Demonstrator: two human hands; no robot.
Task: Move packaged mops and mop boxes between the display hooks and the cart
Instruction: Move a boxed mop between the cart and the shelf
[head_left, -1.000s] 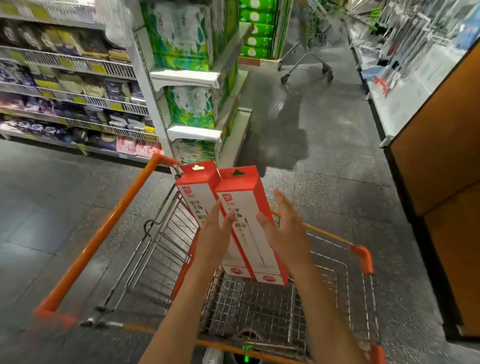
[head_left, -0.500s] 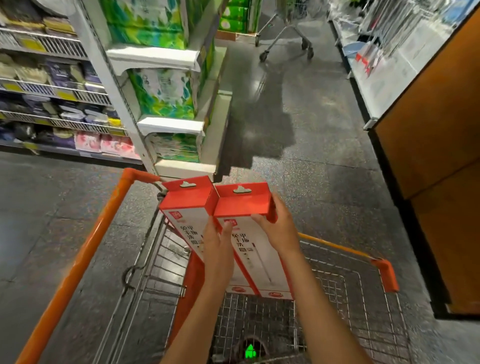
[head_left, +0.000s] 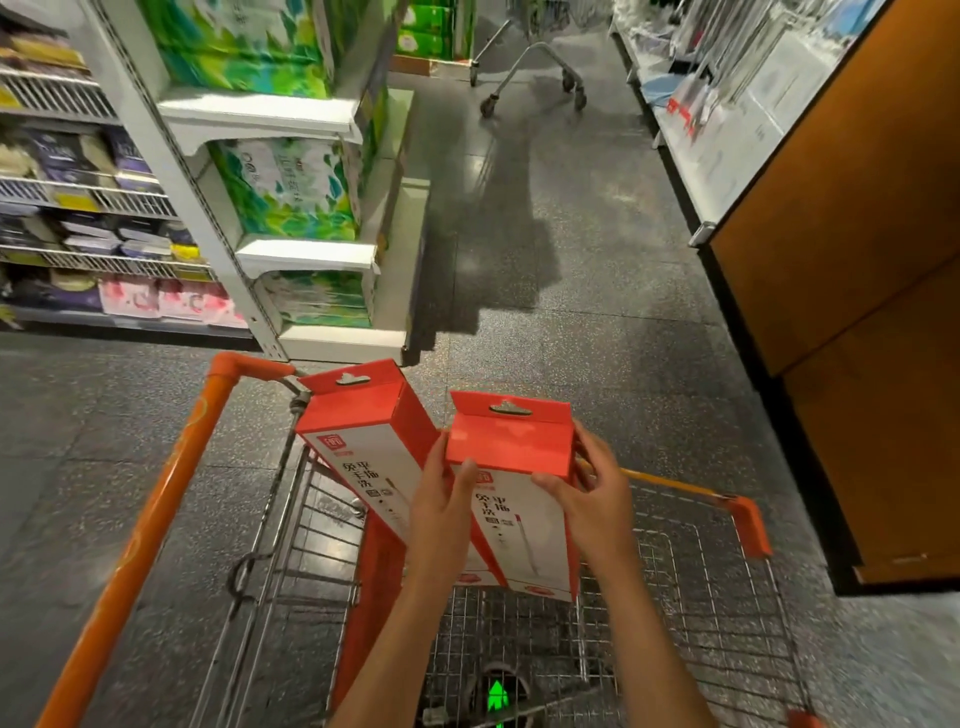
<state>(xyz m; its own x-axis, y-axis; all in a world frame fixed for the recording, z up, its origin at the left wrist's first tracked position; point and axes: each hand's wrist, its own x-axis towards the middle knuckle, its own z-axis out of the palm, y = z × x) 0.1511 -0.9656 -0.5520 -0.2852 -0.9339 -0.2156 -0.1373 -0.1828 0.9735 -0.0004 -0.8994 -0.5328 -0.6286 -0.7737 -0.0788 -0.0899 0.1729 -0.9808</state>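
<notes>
Both hands clamp one mop box (head_left: 511, 483) over the cart (head_left: 748, 525): left hand (head_left: 441, 512), right hand (head_left: 597, 499). Second mop box (head_left: 363, 441) stands just left, in cart. Neither hung yet; hooks not identifiable.

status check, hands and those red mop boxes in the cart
Left hand and right hand both grip right mop box. Left mop box stands in cart. Nothing blocking.

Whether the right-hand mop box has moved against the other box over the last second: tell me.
Yes. The right mop box has separated from the left mop box, moving right, with the left hand and right hand gripping it.
</notes>
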